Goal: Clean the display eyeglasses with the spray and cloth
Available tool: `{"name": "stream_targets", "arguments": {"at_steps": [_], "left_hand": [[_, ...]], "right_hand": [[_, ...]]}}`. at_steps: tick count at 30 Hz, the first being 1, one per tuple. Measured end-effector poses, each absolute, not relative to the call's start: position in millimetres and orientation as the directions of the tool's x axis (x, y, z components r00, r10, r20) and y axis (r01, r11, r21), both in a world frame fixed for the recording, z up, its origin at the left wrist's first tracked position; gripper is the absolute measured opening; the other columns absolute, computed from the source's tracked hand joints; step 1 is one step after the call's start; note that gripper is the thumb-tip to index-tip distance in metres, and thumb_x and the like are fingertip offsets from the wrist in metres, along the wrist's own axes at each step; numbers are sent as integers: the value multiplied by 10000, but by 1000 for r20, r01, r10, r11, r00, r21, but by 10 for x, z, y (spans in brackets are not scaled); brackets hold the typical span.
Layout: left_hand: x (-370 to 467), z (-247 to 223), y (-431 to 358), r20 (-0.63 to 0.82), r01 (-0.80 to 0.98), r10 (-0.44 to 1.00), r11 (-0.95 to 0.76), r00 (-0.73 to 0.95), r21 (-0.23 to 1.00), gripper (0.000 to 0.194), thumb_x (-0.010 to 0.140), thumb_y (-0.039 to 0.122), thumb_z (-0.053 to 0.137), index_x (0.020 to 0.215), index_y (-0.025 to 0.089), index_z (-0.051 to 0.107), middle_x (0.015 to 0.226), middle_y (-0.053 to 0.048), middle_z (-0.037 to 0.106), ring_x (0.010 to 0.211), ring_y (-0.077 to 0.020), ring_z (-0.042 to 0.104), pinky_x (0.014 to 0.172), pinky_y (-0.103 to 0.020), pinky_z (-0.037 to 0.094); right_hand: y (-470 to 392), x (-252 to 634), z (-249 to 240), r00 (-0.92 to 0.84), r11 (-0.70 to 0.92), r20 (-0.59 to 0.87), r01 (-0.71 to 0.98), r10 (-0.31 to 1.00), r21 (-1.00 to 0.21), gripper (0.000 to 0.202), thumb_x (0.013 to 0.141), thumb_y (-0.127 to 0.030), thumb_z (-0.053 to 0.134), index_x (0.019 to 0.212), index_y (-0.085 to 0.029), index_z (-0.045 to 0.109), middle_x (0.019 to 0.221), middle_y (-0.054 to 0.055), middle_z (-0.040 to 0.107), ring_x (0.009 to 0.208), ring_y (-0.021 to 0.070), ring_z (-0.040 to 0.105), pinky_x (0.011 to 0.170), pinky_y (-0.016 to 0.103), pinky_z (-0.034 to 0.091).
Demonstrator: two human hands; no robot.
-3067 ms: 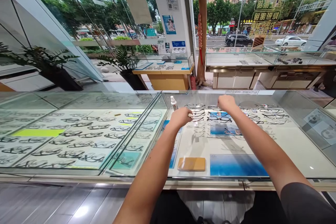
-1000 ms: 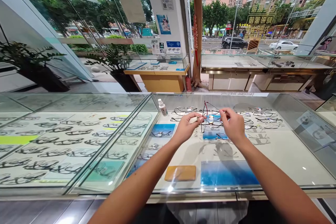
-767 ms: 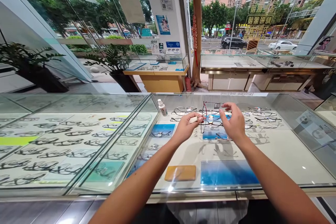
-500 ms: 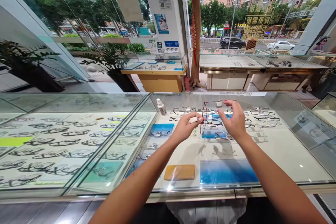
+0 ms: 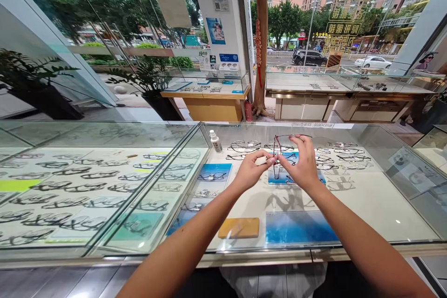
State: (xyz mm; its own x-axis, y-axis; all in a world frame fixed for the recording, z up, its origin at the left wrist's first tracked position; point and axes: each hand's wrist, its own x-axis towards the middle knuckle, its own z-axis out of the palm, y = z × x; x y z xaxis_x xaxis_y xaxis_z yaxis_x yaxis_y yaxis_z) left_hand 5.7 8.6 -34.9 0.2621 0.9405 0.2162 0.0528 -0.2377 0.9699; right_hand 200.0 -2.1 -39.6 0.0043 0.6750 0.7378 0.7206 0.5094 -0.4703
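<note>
A pair of dark red-rimmed eyeglasses is held up over the glass counter, turned nearly edge-on. My left hand pinches the frame from the left, with a small whitish piece, perhaps folded cloth, also between its fingers. From the other side, my right hand has its thumb at the frame and its fingertips on the thin temple arm. Below and behind my hands are several more eyeglasses in rows and a blue card. The lens between my fingers is partly hidden.
A white spray bottle stands behind my left hand. Nearer lie a tan eyeglass case and a blue gradient sheet. Glass-walled display sections with rows of eyeglasses extend left. More showcases stand by the windows.
My right thumb has come in to the frame, bringing my right hand left and closer to my left hand. The eyeglasses have turned and shifted slightly right.
</note>
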Motion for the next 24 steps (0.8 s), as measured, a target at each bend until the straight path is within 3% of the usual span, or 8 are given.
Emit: {"name": "stream_targets", "arguments": {"at_steps": [4, 10, 17, 24], "left_hand": [[58, -347, 88, 194, 2, 947, -201, 255, 979, 431, 694, 566, 891, 757, 199, 672, 855, -51, 750, 913, -258, 730, 897, -375, 527], [54, -335, 75, 215, 23, 954, -224, 209, 974, 406, 725, 578, 867, 799, 204, 727, 917, -79, 784, 974, -262, 720, 886, -366, 522], [23, -368, 139, 221, -38, 970, -218, 99, 975, 454, 724, 627, 841, 825, 202, 717, 971, -93, 799, 914, -236, 719, 782, -326, 511], [-31, -299, 151, 239, -121, 965, -251, -104, 960, 490, 712, 644, 847, 868, 205, 694, 1022, -107, 812, 895, -220, 736, 770, -319, 520]], "right_hand": [[-2, 2017, -398, -11, 504, 745, 743, 667, -440, 541, 901, -379, 677, 1398, -208, 550, 1375, 182, 600, 1297, 364, 583, 1091, 565, 495], [15, 2061, -367, -76, 534, 730, 733, 679, -421, 520, 874, -252, 596, 1389, -194, 554, 1397, 176, 621, 1308, 347, 579, 1115, 547, 487], [49, 2108, -357, -116, 509, 659, 737, 743, -444, 401, 805, -175, 576, 1196, -198, 663, 1323, 155, 683, 1269, 353, 589, 1100, 551, 483], [46, 2104, -377, -140, 419, 497, 752, 856, -509, 214, 917, -265, 555, 1055, -223, 712, 1242, 132, 721, 1258, 336, 582, 1095, 543, 468]]}}
